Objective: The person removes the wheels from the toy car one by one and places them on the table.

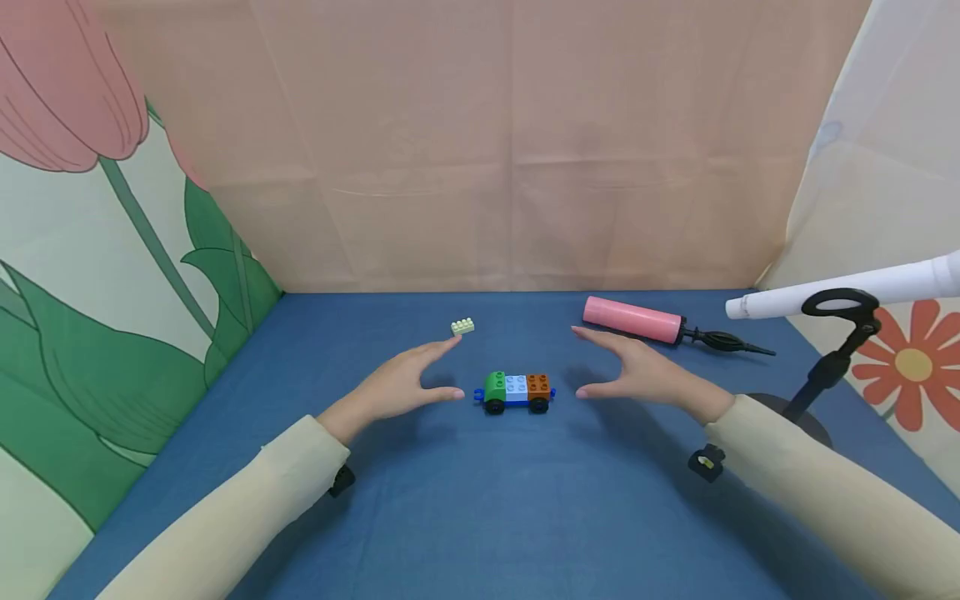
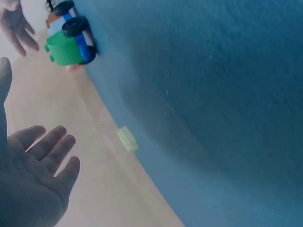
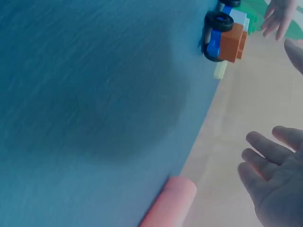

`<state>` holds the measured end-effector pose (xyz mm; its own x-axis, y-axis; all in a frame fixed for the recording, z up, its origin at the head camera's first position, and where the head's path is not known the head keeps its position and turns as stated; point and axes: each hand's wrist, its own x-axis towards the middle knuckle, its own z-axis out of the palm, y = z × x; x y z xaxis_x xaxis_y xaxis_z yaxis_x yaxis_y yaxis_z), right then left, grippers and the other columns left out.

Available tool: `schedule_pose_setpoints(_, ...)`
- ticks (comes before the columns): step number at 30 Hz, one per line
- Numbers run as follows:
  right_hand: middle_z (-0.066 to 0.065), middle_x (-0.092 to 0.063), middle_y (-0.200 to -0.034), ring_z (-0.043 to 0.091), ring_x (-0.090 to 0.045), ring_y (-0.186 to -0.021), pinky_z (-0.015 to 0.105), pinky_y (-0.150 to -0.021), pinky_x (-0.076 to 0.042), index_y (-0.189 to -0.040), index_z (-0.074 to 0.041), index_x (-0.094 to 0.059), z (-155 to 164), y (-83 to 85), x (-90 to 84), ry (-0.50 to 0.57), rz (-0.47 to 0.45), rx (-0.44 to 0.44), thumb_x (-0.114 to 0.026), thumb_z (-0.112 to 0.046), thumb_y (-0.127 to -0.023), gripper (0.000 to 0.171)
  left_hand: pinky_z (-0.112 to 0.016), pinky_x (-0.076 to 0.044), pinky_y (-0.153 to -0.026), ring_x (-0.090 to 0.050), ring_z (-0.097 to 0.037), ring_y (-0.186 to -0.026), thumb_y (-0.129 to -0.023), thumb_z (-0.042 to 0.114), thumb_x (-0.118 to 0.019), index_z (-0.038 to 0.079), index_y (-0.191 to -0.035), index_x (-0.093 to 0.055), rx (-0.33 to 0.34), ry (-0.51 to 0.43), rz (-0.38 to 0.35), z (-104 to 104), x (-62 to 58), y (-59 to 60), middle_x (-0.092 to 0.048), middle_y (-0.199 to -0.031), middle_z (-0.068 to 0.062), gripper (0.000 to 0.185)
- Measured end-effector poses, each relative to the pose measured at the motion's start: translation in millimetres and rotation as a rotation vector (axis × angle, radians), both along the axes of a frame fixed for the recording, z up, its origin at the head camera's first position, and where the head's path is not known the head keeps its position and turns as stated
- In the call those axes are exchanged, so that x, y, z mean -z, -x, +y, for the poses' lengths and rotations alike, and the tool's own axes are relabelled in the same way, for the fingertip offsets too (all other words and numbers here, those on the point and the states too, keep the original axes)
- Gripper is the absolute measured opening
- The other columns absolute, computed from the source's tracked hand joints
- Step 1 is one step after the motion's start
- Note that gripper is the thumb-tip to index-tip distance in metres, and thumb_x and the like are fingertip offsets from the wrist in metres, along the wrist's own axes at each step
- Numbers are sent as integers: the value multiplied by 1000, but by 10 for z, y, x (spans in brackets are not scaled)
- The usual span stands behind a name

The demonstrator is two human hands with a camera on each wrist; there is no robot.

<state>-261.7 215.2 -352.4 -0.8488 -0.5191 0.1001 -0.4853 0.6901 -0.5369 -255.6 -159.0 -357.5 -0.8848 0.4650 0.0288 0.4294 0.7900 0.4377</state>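
Cream sleeves (image 1: pixel 247 508) are seen nearest the head camera, reaching forward from both lower corners over a blue-covered counter (image 1: pixel 450 533). Between the left hand (image 1: pixel 393 383) and the right hand (image 1: pixel 645 373), a toy vehicle (image 1: pixel 516 404) is set upright on the counter, touched by neither. Both hands are held raised, released and with nothing grasped, their thumbs and fingers spread apart and turned toward the toy. Its blue wheeled base is topped by a green block (image 1: pixel 494 385), a light blue block (image 1: pixel 516 386) and an orange-brown block (image 1: pixel 538 386), in a row from left to right. Beyond the left hand's fingertips a pale brick (image 1: pixel 462 327) is seen; behind the right hand is laid a pink pump (image 1: pixel 633 319) with a black nozzle. Farther right, a white tube (image 1: pixel 847 289) is placed at the top of a black stand (image 1: pixel 825 371).

By the left wrist camera, the left palm is shown with its fingers spread. The vehicle is seen green end foremost, and the brick is shown apart from the hand.

By the right wrist camera, the right palm is likewise shown unfilled. The orange-brown end is turned toward that camera, and one end of the pump is seen at the bottom.
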Motion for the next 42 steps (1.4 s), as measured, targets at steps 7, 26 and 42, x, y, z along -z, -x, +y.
schedule_pose_setpoints(7, 11, -44, -150, 39, -40, -137, 61, -107, -34, -151, -19, -35, -75, -3, 71, 94, -75, -41, -81, -42, -77, 90, -48, -32, -113, -38, -23, -141, -85, 37, -74, 23, -153, -28, 50, -220, -85, 54, 66, 27, -42, -152, 0, 83)
schedule_pose_setpoints(26, 20, -58, -133, 33, -58, -120, 46, -96, -50, -140, -6, -50, -272, 97, 275, 309, -292, -31, -77, -26, -84, 66, -43, -41, -108, -48, -30, -132, -83, 18, -77, 9, -146, -40, 99, -499, -346, 273, 162, 106, -49, -144, -16, 74)
schedule_pose_setpoints(42, 13, -64, -125, 20, -63, -109, 37, -94, -52, -134, -7, -57, -488, 72, 388, 395, -503, 188, -77, -20, -84, 55, -42, -47, -100, -57, -21, -122, -84, 19, -77, 11, -132, -58, -13, -451, -305, 502, 284, 139, -61, -131, -2, 52)
